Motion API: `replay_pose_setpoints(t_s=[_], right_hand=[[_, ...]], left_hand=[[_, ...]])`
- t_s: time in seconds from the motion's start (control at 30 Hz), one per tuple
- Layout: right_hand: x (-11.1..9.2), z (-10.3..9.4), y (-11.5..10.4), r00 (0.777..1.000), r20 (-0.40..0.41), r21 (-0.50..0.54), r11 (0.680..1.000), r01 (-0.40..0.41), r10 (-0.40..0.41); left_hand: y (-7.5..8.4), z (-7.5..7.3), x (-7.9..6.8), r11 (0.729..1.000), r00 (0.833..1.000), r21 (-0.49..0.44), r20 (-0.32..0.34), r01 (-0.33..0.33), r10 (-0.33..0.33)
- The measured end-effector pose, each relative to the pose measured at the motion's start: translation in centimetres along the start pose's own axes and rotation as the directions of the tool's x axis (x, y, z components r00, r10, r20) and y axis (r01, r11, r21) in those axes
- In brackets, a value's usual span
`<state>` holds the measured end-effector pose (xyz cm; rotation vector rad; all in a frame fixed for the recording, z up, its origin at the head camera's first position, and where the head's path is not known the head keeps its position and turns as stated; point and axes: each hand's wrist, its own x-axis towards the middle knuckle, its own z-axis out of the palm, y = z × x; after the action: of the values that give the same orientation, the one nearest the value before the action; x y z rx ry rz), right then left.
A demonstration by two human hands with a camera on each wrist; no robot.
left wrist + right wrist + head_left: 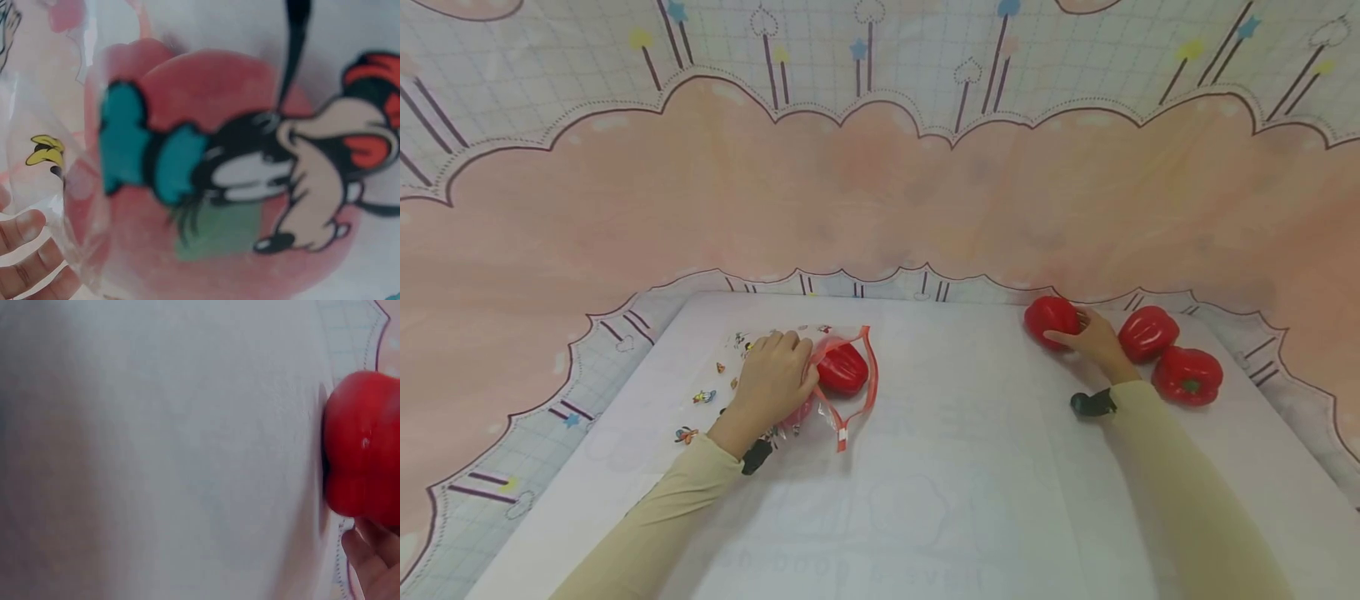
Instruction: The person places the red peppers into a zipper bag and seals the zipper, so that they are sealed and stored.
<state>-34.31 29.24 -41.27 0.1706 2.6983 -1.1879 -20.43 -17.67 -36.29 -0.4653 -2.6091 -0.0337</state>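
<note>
At the left of the table a clear plastic bag [703, 397] with cartoon prints and a red zip edge lies on its side, its mouth turned right. My left hand [775, 379] holds the bag by the upper edge of its mouth. Inside that mouth sits a red bell pepper [844, 369]; through the printed plastic, the left wrist view shows red pepper shapes [212, 78]. Far to the right, my right hand [1093, 337] grips another red bell pepper [1048, 321] from its right side. Fingers [369, 559] show below this pepper in the right wrist view.
Two more red bell peppers lie to the right of my right hand, one further back [1148, 333] and one nearer [1187, 377] with its green stem end showing. Behind the white table [940, 467] hangs a patterned cloth [850, 192].
</note>
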Motion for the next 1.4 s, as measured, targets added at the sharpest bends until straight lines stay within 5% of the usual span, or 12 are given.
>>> replay_pose_setpoints(t_s=[0.27, 0.87, 1.4], right_hand=[[0.11, 0.56, -0.69, 0.995, -0.076, -0.056, 0.997, 0.056, -0.06], [-0.32, 0.09, -0.59, 0.994, -0.053, -0.182, 0.98, 0.084, -0.095], [-0.65, -0.07, -0.86, 0.988, -0.051, -0.453, 0.885, 0.109, -0.147]], left_hand=[[-0.04, -0.11, 0.02, 1.0, 1.0, 0.01, -0.012, -0.008, 0.008], [0.01, -0.26, -0.11, 1.0, 1.0, 0.007, 0.004, 0.008, -0.008], [-0.02, -0.2, -0.13, 1.0, 1.0, 0.018, 0.002, 0.008, -0.008]])
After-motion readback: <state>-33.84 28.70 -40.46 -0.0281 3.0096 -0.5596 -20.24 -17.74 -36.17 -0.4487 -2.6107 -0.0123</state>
